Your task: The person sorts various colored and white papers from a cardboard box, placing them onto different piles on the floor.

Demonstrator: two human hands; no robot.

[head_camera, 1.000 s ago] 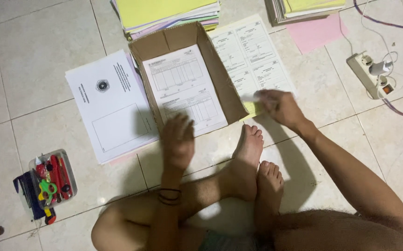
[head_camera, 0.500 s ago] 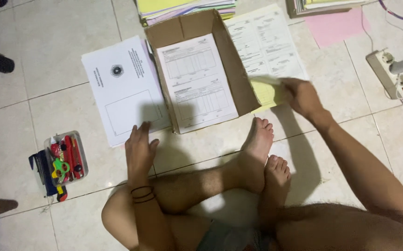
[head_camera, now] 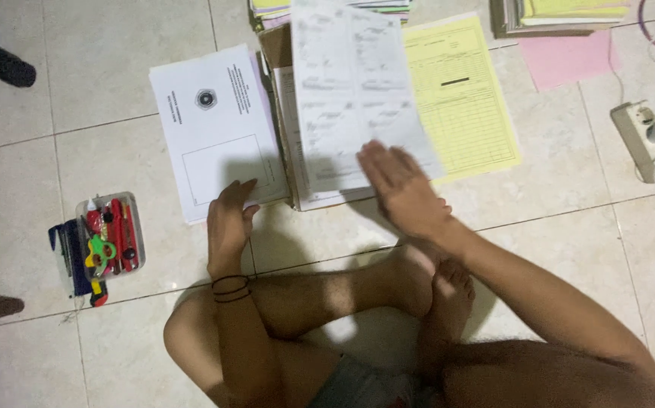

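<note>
The person sits cross-legged on the tiled floor point(head_camera: 33, 174), bare feet tucked at about six o'clock of the paperwork, so that every pile lies within an easy reach ahead. The left hand point(head_camera: 229, 219) rests near the lower edge of a white cover sheet point(head_camera: 214, 125) at roughly ten o'clock from the knees, fingers loosely curled and gripping nothing, wrist straight, with dark bands round it; it looks to be steadying that sheet or merely propping the body. The right hand point(head_camera: 399, 185) is flat and open, fingers together and stretched toward eleven o'clock, palm down on the lower right part of a white printed form point(head_camera: 346, 91), which seems caught mid-turn, its far end lifted and blurred above the brown cardboard folder point(head_camera: 274, 47) beneath. The forearm runs back toward five o'clock, elbow low. Just right of the form, at one o'clock, lies a yellow form point(head_camera: 460, 98) flat on the tiles, partly overlapped by the white one. At nine o'clock a clear tray of pens and cutters point(head_camera: 108, 238) sits well apart from the sheets. Farther off, at twelve and two o'clock, stand stacks of coloured papers point(head_camera: 562, 11), a pink sheet point(head_camera: 565, 60), and at three o'clock a power strip point(head_camera: 645, 140).
</note>
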